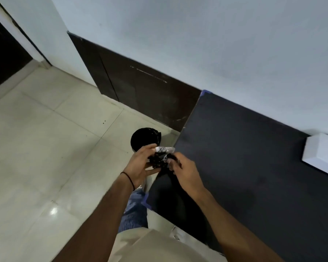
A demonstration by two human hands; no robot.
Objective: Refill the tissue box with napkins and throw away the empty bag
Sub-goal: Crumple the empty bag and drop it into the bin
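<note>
A crumpled empty bag (162, 156), dark with clear and white patches, is squeezed between both my hands at the left end of the black table (244, 157). My left hand (140, 165) cups it from the left, and my right hand (186, 172) pinches it from the right. A round black bin (142, 138) stands on the floor just beyond my hands, its opening partly hidden by my left fingers. The white tissue box (321, 154) sits at the table's far right edge against the wall, cut off by the frame.
Pale glossy floor tiles (45, 148) spread to the left. A dark wooden panel (140, 95) runs along the base of the white wall. A dark doorway (2, 59) stands at the far left. My jeans and beige shirt show at the bottom.
</note>
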